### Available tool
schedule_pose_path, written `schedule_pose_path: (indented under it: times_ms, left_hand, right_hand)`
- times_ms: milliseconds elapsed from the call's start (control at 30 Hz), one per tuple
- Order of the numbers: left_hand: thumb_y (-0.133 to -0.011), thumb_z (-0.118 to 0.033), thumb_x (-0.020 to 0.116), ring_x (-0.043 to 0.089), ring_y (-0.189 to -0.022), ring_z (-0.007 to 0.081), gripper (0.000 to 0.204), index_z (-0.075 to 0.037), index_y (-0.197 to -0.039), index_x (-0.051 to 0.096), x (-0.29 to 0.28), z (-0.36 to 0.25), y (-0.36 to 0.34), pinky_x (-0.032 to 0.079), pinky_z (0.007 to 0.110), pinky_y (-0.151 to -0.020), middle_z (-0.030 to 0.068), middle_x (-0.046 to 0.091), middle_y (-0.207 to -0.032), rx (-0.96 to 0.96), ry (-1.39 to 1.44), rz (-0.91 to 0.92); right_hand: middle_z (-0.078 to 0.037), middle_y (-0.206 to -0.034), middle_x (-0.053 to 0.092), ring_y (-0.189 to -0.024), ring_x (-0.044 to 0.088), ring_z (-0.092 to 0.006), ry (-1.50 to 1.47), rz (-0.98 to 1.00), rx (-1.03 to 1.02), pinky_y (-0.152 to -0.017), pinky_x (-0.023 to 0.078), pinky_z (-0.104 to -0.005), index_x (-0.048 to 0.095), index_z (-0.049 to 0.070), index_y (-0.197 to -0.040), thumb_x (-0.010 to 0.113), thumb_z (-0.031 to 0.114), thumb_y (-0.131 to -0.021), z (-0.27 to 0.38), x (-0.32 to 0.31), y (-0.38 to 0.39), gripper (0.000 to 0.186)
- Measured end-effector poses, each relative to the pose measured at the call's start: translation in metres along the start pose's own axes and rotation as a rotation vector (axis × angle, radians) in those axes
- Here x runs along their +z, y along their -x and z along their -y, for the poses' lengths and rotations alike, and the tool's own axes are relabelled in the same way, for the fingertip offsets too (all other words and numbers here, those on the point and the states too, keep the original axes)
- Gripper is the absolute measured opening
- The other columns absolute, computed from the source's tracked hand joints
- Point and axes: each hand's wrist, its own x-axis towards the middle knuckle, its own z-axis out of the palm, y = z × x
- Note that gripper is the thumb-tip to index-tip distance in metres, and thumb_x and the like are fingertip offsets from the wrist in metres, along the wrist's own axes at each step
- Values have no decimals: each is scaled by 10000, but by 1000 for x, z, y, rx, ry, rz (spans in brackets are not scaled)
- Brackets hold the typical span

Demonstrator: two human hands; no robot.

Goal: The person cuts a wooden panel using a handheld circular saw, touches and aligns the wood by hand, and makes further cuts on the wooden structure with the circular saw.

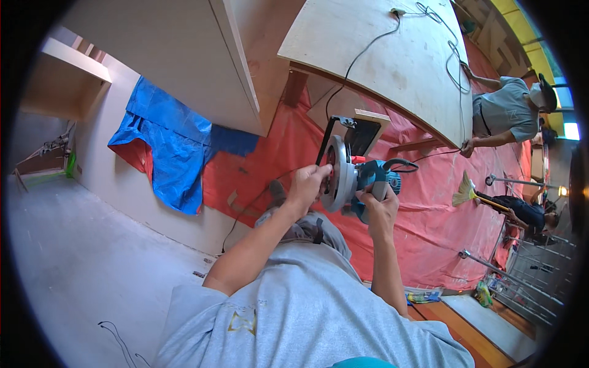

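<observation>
Fingers of the left hand [307,184] are curled together, tips pressed on the round silver blade guard of the circular saw [353,181], near its hub. Fingers of the right hand [377,205] are wrapped tight around the saw's blue body from below.

Saw position: held in the air in front of the chest, between both hands, blade side toward the left hand, motor side toward the right. Black cord [362,55] runs from the saw up across the plywood sheet [380,55] behind it.

Under the saw: red tarp [429,214] covering the floor. A blue tarp [172,147] hangs against the white wall [116,190], lower left of a pale cabinet [184,55].

Containers: an open-fronted wooden box [368,132] lies on the red tarp just behind the saw; its inside looks dark, contents cannot be made out.

Right side: another person [509,113] leans a hand on the plywood edge. A broom [475,196] lies on the tarp, near metal poles [521,276].
</observation>
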Motion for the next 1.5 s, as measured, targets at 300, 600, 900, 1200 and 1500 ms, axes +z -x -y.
schedule_pose_path:
  times_ms: [300,600,900,1200,1500]
  left_hand:
    - [-1098,-533,532,604,-674,108,493,-56,-1035,639,-23,107,17,517,268,-623,36,632,-805,2,-88,-23]
    - [-1094,-585,472,748,-1006,197,585,-112,-1428,550,-22,83,9,644,360,-857,63,728,-1191,-75,652,246]
    - [-1121,-502,473,753,-1087,289,586,-42,-1479,534,-88,9,70,648,431,-930,163,707,-1263,128,455,365]
    - [-1108,-472,520,729,-1160,319,577,-6,-1446,557,-178,-91,111,640,470,-972,173,692,-1317,96,432,502]
    - [-1133,-447,469,677,-1271,313,560,-34,-1511,485,-221,-146,121,620,462,-1020,172,647,-1413,159,425,563]
  right_hand:
    - [-17,-821,655,-722,617,-107,-84,76,-27,-654,519,-291,648,28,-893,755,19,-832,24,9,16,123]
    - [-26,-856,693,-739,618,-98,-65,114,-169,-661,500,-274,653,37,-912,744,-4,-828,54,23,54,131]
    - [-7,-888,668,-790,610,-96,-251,43,-362,-733,497,-278,646,36,-935,747,-27,-817,115,65,119,168]
    - [14,-835,619,-728,583,-70,-151,-186,-483,-670,471,-247,630,41,-968,759,2,-829,166,158,181,194]
    - [-21,-822,657,-741,648,-114,-173,-181,-417,-686,520,-278,630,45,-941,745,4,-803,211,220,177,184]
